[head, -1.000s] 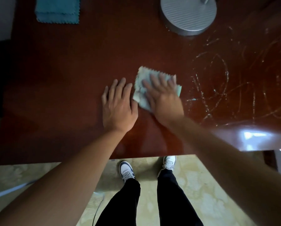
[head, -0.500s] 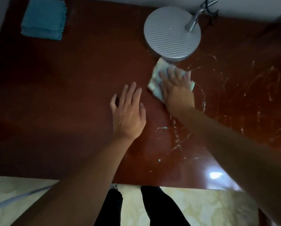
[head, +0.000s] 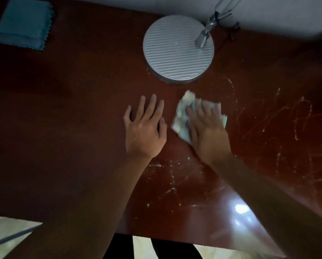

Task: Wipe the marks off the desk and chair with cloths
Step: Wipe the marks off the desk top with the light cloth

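Note:
A dark red-brown desk (head: 63, 128) fills the head view. My right hand (head: 206, 131) lies flat on a pale light-green cloth (head: 180, 116) and presses it onto the desk just below the lamp base. Beside it, my left hand (head: 145, 131) rests flat on the bare wood with fingers spread and holds nothing. Pale scribbled marks (head: 287, 124) cover the desk to the right of the cloth, and fainter smears (head: 171, 174) lie between my forearms. No chair is in view.
A round ribbed silver lamp base (head: 177, 49) with its metal arm stands at the back centre. A folded stack of blue cloths (head: 24, 23) lies at the back left corner. The desk's front edge (head: 175, 240) runs above the pale floor and my dark trousers.
My right hand has slid the cloth back from the lamp base toward me, after pushing it away before. The left hand stays flat beside it. The camera tilted, showing more of the back wall.

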The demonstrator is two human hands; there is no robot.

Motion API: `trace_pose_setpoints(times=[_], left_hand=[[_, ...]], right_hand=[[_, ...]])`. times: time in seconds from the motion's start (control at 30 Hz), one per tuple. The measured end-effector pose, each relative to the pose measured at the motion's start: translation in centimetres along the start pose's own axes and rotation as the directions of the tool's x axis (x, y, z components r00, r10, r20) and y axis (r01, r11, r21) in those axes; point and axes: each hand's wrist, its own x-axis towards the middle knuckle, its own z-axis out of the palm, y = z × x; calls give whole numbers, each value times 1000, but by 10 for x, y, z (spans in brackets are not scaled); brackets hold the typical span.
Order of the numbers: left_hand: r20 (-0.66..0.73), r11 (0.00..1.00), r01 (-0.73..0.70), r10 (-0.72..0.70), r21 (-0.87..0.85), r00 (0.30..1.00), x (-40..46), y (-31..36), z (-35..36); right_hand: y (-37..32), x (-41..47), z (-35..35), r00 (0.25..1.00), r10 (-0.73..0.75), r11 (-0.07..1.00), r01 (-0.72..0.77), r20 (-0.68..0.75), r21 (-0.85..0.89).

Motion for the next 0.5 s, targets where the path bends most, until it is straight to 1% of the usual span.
trace_pose_setpoints(times=[0.07,0.1,0.13,0.17,0.27,0.3,0.37,0.43,0.5], left_hand=[[4,1000,1,-1,8,1000,1,1,0],[3,1000,2,-2,11,1000,1,1,-1],[-2,1000,1,-1,18,1000,1,1,-1],[-5,1000,1,-1,23,1000,1,1,0],[-25,1000,8,-7,19,1000,1,1,1],[-26,1000,6,-6,19,1000,1,1,1],[-28,1000,8,-7,21,1000,0,1,2],[-28,1000,11,-10,25,1000,0,1,2],[-23,999,16,-16,28,1000,0,1,1]], right_hand=[[1,-18,-2,994,-106,994,105,10,6],[10,-13,-5,990,-138,990,138,35,0],[21,0,-8,990,-126,992,126,57,-8],[33,16,-11,995,-74,997,76,70,-26],[69,67,-14,985,171,982,-168,30,-90],[74,77,-14,975,222,971,-220,9,-93],[66,76,-12,965,261,962,-263,-26,-73],[43,48,-6,976,213,976,-214,-41,-37],[24,10,-2,994,104,995,-104,-45,10]])
